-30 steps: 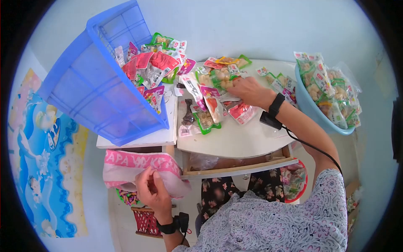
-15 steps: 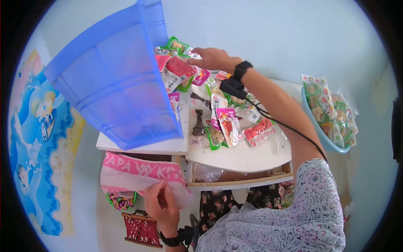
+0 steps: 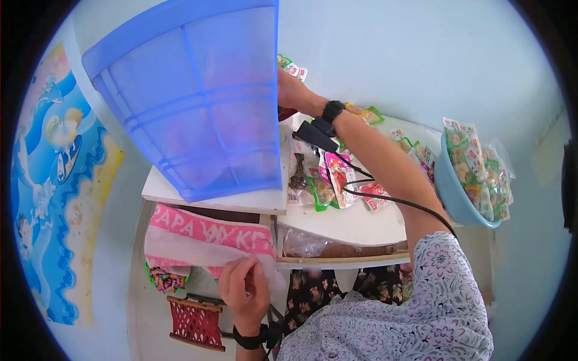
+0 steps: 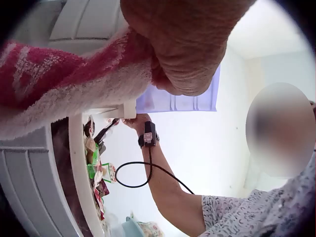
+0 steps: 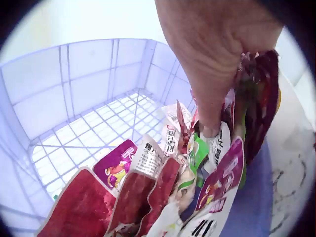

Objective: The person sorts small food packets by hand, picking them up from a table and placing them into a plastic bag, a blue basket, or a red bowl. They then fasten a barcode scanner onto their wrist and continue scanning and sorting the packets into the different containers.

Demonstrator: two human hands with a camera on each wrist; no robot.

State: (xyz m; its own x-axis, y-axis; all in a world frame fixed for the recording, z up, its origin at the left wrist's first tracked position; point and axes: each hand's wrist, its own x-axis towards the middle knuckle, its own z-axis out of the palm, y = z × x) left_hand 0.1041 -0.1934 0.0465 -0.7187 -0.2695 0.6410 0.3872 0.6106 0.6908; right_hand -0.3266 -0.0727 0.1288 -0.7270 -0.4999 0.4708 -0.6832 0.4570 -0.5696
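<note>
A large pale-blue plastic basket (image 3: 180, 108) leans over the white cabinet top in the head view. My right hand (image 3: 294, 93) is at its right edge, the fingers hidden behind it. In the right wrist view this hand's thumb (image 5: 210, 111) digs in among red, purple and white snack packets (image 5: 143, 177), gripping some of them. A dark red packet (image 5: 261, 98) sits beside the hand; the basket's grid floor lies beyond. Low at the left, my left hand (image 3: 245, 292) pinches the edge of a pink and white towel (image 3: 205, 237) over an open drawer.
More packets (image 3: 337, 174) lie on the white tabletop (image 3: 325, 222), above another open drawer (image 3: 343, 249). A light-blue basin (image 3: 460, 186) full of packets stands at the right. On the floor are a red folding stool (image 3: 195, 323) and a green-rimmed container of sweets (image 3: 165, 280).
My right hand has moved left from the packets on the tabletop to those at the basket. The head view has shifted, and the basket hides more packets. The left hand keeps its hold on the towel.
</note>
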